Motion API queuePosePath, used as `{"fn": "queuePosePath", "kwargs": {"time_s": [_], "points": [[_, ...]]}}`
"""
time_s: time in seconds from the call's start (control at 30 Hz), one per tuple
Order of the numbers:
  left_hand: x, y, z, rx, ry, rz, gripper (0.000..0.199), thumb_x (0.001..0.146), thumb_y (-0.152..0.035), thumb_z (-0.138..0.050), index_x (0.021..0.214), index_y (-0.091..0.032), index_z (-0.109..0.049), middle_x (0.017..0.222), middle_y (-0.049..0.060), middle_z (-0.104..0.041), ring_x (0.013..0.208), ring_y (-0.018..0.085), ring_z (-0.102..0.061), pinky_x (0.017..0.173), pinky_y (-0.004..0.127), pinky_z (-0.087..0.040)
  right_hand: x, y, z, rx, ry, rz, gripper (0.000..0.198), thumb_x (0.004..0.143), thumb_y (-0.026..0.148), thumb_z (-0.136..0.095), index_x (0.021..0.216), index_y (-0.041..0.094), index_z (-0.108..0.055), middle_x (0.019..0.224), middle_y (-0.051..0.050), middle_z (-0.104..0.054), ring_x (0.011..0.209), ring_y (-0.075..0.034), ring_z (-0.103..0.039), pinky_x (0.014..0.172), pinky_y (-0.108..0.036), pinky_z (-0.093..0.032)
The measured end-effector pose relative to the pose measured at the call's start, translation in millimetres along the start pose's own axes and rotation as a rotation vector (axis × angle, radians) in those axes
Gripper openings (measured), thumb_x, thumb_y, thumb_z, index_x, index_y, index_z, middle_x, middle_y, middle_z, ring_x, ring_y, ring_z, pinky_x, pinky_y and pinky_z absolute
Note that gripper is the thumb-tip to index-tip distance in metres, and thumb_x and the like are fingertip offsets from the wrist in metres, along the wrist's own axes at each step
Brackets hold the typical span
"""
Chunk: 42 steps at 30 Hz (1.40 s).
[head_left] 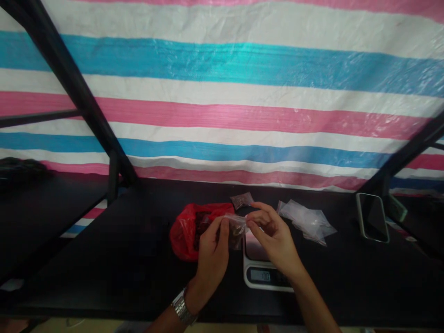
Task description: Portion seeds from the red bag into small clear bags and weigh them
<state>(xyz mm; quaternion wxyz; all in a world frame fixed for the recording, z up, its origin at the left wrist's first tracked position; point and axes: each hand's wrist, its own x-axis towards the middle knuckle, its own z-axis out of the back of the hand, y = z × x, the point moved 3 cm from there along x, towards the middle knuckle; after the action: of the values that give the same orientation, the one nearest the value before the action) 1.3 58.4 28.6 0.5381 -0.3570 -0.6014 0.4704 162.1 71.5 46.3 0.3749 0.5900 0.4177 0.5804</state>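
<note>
Between my two hands hangs a small clear zip bag (236, 231) with some dark contents low in it. My left hand (214, 245), with a metal watch at the wrist, pinches the bag's top left corner. The fingers of my right hand (272, 233) close on its top right corner. Under my right hand stands a digital scale (251, 252), its display lit and its plate partly covered. Left of the bag, partly behind my left hand, sits an open red plastic bag (183, 233) holding dark reddish pieces.
A filled small zip bag (242, 200) lies behind my hands on the black table (145, 249). Several flat clear bags (307, 219) are piled on the right, with a phone (373, 217) farther right. Black metal frame bars (93, 111) slant before a striped sheet (243, 120).
</note>
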Motion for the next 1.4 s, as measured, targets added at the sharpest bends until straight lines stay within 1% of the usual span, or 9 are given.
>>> {"fn": "queuePosePath", "kwargs": {"time_s": [0.1, 0.23, 0.4, 0.6, 0.77, 0.97, 1.13, 1.27, 1.4], "points": [[-1, 0, 5, 0.012, 0.001, 0.016, 0.046, 0.103, -0.058, -0.052, 0.083, -0.02, -0.07, 0.071, 0.0, -0.068, 0.062, 0.016, -0.062, 0.057, 0.024, -0.051, -1, 0, -4, -0.042, 0.007, 0.001, 0.032, 0.091, 0.032, -0.075, 0.121, 0.028, -0.064, 0.089, 0.001, -0.073, 0.083, -0.017, -0.07, 0.082, -0.032, -0.058], [-2, 3, 8, 0.059, 0.03, -0.04, 0.034, 0.101, -0.049, -0.059, 0.092, -0.021, -0.075, 0.084, 0.002, -0.077, 0.076, 0.018, -0.071, 0.07, 0.026, -0.057, -2, -1, -8, -0.103, -0.034, 0.037, 0.019, 0.093, 0.03, -0.071, 0.109, 0.027, -0.061, 0.082, 0.003, -0.068, 0.076, -0.015, -0.065, 0.075, -0.029, -0.055], [-1, 7, 7, 0.066, 0.029, -0.055, 0.029, 0.101, -0.044, -0.06, 0.094, -0.021, -0.077, 0.089, 0.003, -0.081, 0.079, 0.019, -0.075, 0.074, 0.028, -0.06, -3, 3, -16, -0.128, -0.016, 0.067, 0.028, 0.092, 0.023, -0.067, 0.119, 0.027, -0.06, 0.086, 0.002, -0.067, 0.08, -0.015, -0.065, 0.078, -0.028, -0.054], [2, 3, 4, 0.053, 0.002, -0.093, 0.026, 0.101, -0.039, -0.061, 0.093, -0.021, -0.077, 0.088, 0.004, -0.08, 0.079, 0.018, -0.075, 0.073, 0.027, -0.061, -4, 10, -22, -0.114, -0.058, 0.096, 0.022, 0.09, 0.02, -0.069, 0.109, 0.027, -0.061, 0.084, 0.003, -0.068, 0.079, -0.015, -0.066, 0.077, -0.028, -0.054], [4, -1, 2, 0.039, 0.056, -0.199, 0.017, 0.1, -0.027, -0.062, 0.093, -0.022, -0.076, 0.094, 0.003, -0.081, 0.086, 0.017, -0.076, 0.082, 0.027, -0.061, -5, 9, -25, -0.091, -0.061, 0.075, 0.02, 0.09, 0.023, -0.073, 0.108, 0.028, -0.064, 0.091, 0.001, -0.072, 0.085, -0.018, -0.071, 0.081, -0.03, -0.057], [-3, -4, 4, 0.15, 0.181, -0.36, 0.017, 0.104, -0.022, -0.058, 0.105, -0.025, -0.075, 0.104, 0.003, -0.081, 0.098, 0.017, -0.075, 0.091, 0.03, -0.059, -1, 9, -12, -0.162, -0.133, 0.074, 0.022, 0.081, 0.016, -0.075, 0.098, 0.027, -0.065, 0.072, 0.005, -0.069, 0.069, -0.017, -0.068, 0.071, -0.029, -0.053], [-18, -2, 17, 0.28, 0.175, -0.54, 0.041, 0.105, -0.02, -0.049, 0.146, -0.024, -0.054, 0.137, 0.013, -0.068, 0.13, 0.023, -0.063, 0.108, 0.04, -0.055, 44, 25, 28, -0.316, -0.386, 0.188, 0.015, 0.082, 0.03, -0.076, 0.093, 0.024, -0.067, 0.078, 0.0, -0.072, 0.073, -0.02, -0.07, 0.073, -0.033, -0.054], [-21, -6, 30, 0.323, 0.092, -0.707, 0.036, 0.103, -0.012, -0.041, 0.134, -0.021, -0.058, 0.125, 0.012, -0.066, 0.119, 0.021, -0.063, 0.102, 0.036, -0.055, 81, 20, 58, -0.544, -0.62, 0.279, 0.018, 0.084, 0.037, -0.071, 0.093, 0.021, -0.069, 0.088, -0.007, -0.076, 0.081, -0.024, -0.072, 0.079, -0.038, -0.056], [-16, -9, 38, 0.403, -0.017, -0.76, 0.033, 0.1, -0.006, -0.041, 0.122, -0.02, -0.061, 0.113, 0.009, -0.065, 0.107, 0.02, -0.064, 0.094, 0.032, -0.055, 92, -10, 55, -0.713, -0.278, 0.057, 0.016, 0.087, 0.033, -0.065, 0.091, 0.021, -0.074, 0.088, -0.009, -0.081, 0.081, -0.027, -0.075, 0.079, -0.04, -0.057]]}}
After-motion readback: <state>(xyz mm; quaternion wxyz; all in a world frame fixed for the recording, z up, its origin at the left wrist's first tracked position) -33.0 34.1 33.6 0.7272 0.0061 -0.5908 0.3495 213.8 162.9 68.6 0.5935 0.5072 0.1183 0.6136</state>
